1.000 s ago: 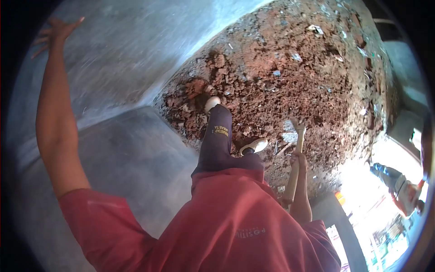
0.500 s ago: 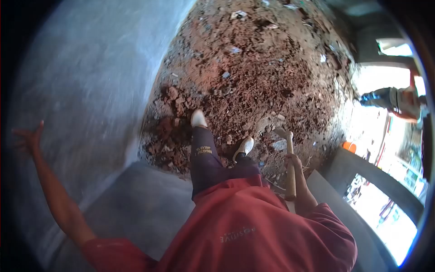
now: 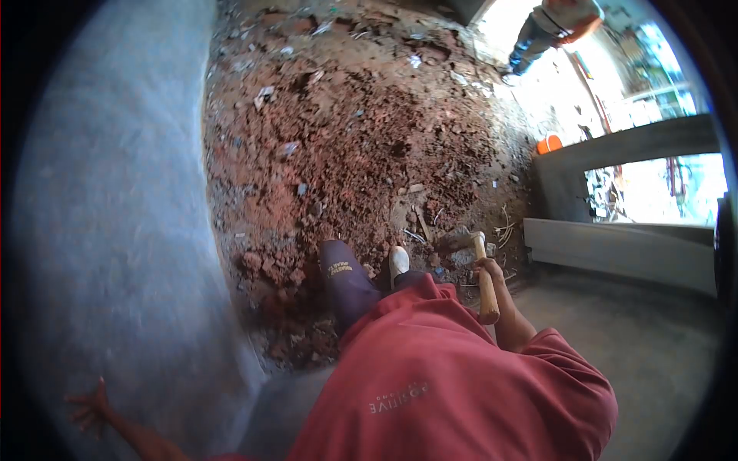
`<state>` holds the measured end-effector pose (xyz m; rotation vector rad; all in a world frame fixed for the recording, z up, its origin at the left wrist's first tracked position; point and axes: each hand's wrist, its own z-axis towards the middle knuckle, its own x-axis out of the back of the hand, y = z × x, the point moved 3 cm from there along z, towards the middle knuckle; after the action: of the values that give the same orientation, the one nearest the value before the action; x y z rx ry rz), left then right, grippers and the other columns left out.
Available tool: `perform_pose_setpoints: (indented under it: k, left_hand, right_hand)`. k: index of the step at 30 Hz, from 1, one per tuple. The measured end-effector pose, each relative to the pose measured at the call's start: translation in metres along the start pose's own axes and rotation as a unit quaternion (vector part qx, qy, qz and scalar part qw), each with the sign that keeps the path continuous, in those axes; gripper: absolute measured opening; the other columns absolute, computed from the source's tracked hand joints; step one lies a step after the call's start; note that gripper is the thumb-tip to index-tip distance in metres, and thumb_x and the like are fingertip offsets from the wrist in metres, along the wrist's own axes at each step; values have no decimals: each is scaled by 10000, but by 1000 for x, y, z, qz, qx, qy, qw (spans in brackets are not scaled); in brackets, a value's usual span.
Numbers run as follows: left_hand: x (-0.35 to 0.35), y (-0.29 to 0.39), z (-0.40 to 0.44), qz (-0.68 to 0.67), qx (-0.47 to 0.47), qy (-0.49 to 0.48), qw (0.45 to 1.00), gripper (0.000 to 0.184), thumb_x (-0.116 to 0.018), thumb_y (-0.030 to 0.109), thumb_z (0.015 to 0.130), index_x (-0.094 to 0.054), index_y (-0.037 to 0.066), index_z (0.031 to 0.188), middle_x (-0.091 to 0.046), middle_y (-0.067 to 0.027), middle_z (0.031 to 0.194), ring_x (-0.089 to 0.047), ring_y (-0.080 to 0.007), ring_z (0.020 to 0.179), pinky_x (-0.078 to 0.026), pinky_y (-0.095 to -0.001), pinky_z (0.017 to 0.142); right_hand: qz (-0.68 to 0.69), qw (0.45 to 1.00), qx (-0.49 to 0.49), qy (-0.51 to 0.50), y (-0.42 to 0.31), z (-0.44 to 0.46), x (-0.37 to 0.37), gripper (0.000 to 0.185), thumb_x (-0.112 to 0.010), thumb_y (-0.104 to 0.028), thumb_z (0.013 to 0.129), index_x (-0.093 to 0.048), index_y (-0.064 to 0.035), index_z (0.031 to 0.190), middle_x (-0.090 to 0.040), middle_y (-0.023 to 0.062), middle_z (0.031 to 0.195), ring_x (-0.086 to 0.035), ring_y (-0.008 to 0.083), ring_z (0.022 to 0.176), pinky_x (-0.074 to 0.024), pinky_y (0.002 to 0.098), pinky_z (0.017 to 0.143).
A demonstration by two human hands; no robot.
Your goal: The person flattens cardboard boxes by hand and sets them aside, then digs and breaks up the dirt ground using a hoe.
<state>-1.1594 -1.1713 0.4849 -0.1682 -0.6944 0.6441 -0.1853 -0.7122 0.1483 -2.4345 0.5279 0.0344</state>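
Note:
My right hand (image 3: pixel 490 269) is wrapped round the wooden handle of a hoe (image 3: pixel 487 296), whose dark blade points left over the ground. The handle's thick end hangs beside my red shirt. Out to the far left, my left hand (image 3: pixel 92 407) has its fingers spread and holds nothing. It is in front of the grey wall (image 3: pixel 123 230); whether it touches the wall I cannot tell. Loose reddish soil (image 3: pixel 346 161) covers the ground ahead of my feet. One pale shoe (image 3: pixel 398 262) shows at its near edge.
Rubble and scraps of litter lie in the soil. At right are a low grey ledge (image 3: pixel 615 250), a wall with an opening (image 3: pixel 646 142) and an orange bucket (image 3: pixel 549 144). Another person (image 3: pixel 546 34) stands near the bright doorway. Thin roots or sticks (image 3: pixel 503 230) lie near the hoe.
My view has turned, so the doorway and other person appear higher up. My left hand appears lower in view, still spread. My right hand keeps its hold on the hoe.

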Motion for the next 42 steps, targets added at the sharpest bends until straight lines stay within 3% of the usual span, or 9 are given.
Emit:
perform_pose_setpoints:
  k: [2, 5, 12, 17, 21, 31, 36, 38, 42]
  left_hand:
    - [22, 34, -29, -111, -2, 53, 992, 1251, -732, 688, 593, 81, 363, 1486, 57, -204, 1561, 31, -565, 1365, -65, -810, 928]
    - [64, 101, -112, -344, -101, 83, 930, 1197, -718, 653, 625, 51, 325, 1483, 21, -208, 1553, -2, -540, 1366, -86, -769, 944]
    - [189, 276, -427, -589, -420, -365, 586, 1074, -686, 570, 702, -19, 236, 1476, -61, -219, 1534, -79, -483, 1369, -133, -673, 982]
    - [263, 315, -573, -465, -563, -576, 368, 988, -662, 511, 757, -68, 173, 1471, -120, -226, 1521, -135, -442, 1371, -168, -604, 1009]
    - [253, 324, -576, -350, -567, -661, 343, 920, -644, 464, 801, -108, 122, 1467, -167, -231, 1510, -179, -409, 1372, -195, -550, 1031]
    - [282, 390, -550, -187, -610, -689, 343, 757, -597, 346, 911, -208, -5, 1457, -285, -246, 1483, -289, -327, 1376, -263, -413, 1086]
    - [521, 475, -613, -477, -577, -650, 134, 675, -571, 258, 961, -244, -85, 1441, -326, -256, 1475, -341, -287, 1372, -286, -368, 1117]
    - [605, 504, -613, -505, -560, -657, -4, 682, -590, 305, 951, -274, -48, 1443, -403, -233, 1436, -427, -282, 1310, -328, -366, 1096]
    - [690, 513, -554, -510, -540, -668, 52, 658, -586, 330, 952, -304, -5, 1443, -465, -186, 1394, -493, -254, 1241, -383, -369, 1045]
  right_hand:
    - [10, 995, 95, -26, -3, -19, -1, 188, -610, -154, 814, -518, -25, 917, -515, 66, 739, -514, 140, 561, -443, 249, 480]
    - [167, 972, -137, 88, 42, 76, 80, 140, -555, -12, 797, -436, -42, 865, -464, 75, 644, -473, 167, 462, -443, 266, 405]
    - [127, 974, 184, 36, 35, 21, 87, 223, -637, -71, 823, -499, 67, 932, -521, 121, 775, -562, 181, 647, -521, 258, 584]
    - [263, 950, 73, 154, 13, 52, 107, 108, -584, -101, 830, -541, -2, 830, -549, 77, 671, -549, 159, 534, -489, 259, 484]
    - [239, 919, 127, 285, -14, 59, 109, 120, -566, -150, 834, -585, -36, 803, -533, 36, 614, -532, 140, 483, -475, 244, 443]
    - [573, 779, 79, 241, -72, 19, 84, 152, -564, -111, 880, -497, 20, 919, -517, 48, 636, -484, 116, 434, -478, 209, 395]
    - [629, 745, 159, 153, -68, -37, 81, 278, -530, -114, 884, -446, 143, 950, -500, 60, 637, -489, 92, 429, -481, 174, 398]
    - [512, 813, 159, 229, -76, -66, 83, 241, -512, -69, 875, -412, 119, 989, -494, 71, 659, -477, 93, 440, -472, 178, 392]
    - [505, 808, 153, 262, -80, -78, 105, 247, -506, -44, 863, -367, 43, 1047, -479, 37, 631, -454, 92, 441, -476, 190, 405]
